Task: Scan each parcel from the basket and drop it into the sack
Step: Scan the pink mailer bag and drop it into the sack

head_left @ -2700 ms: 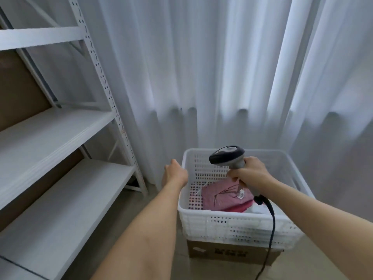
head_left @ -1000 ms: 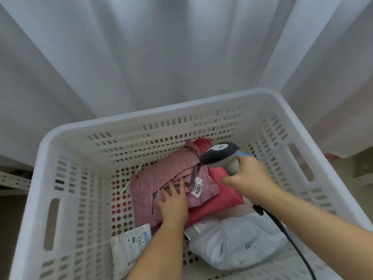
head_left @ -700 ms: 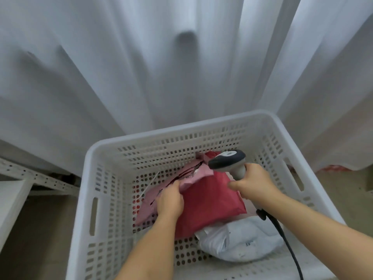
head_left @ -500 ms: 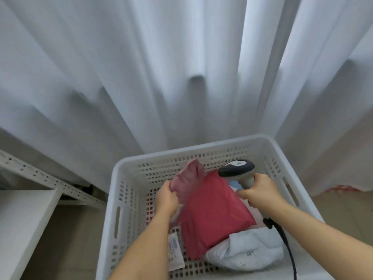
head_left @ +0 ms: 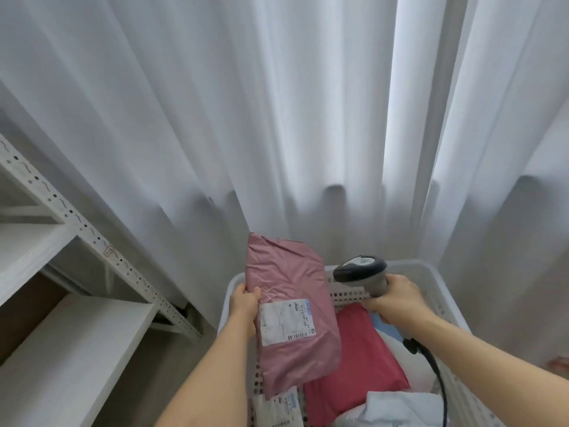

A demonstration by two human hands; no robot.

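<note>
My left hand grips the left edge of a dusty-pink parcel, held upright above the white basket with its white shipping label facing me. My right hand grips a grey and black barcode scanner, whose head sits just right of the parcel's upper part. Its black cable trails down along my forearm. In the basket lie a red parcel, a white parcel and a small labelled white parcel. No sack is in view.
White curtains hang right behind the basket. A white metal shelf rack stands at the left with bare boards. A strip of floor shows between rack and basket.
My left hand has lifted the pink parcel out of the basket and turned its label toward me. The scanner has risen beside it. My head has tilted up.
</note>
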